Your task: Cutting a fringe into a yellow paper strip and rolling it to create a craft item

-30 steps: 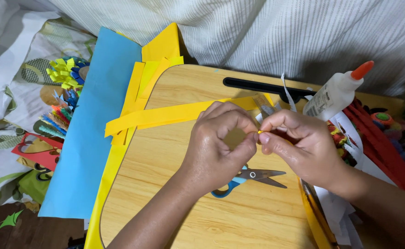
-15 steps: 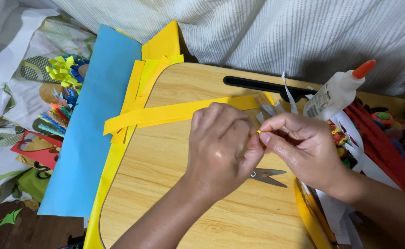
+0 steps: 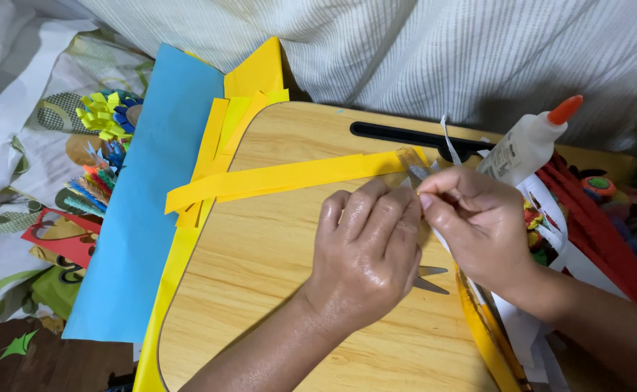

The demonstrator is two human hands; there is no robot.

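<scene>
Both my hands meet over a wooden lap board point(image 3: 260, 290). My left hand point(image 3: 365, 250) is curled, palm down, its fingers closed around something small that it hides. My right hand point(image 3: 478, 225) pinches at the same spot with thumb and forefinger, beside a thin clear stick point(image 3: 413, 165) and the end of long yellow paper strips point(image 3: 289, 178) that lie across the board. What is pinched is hidden; it may be a strip end. Scissor tips point(image 3: 431, 279) poke out from under my left hand.
A white glue bottle with an orange cap point(image 3: 525, 141) stands at the right. White and red paper strips point(image 3: 587, 239) pile at the right edge. Blue paper point(image 3: 144, 210) and yellow sheets point(image 3: 256, 72) lie left, past them fringed paper flowers point(image 3: 104, 116). Striped cloth lies behind.
My left hand has slid right and closed over the work, covering the blue scissor handles. My right hand has stayed at the pinch point.
</scene>
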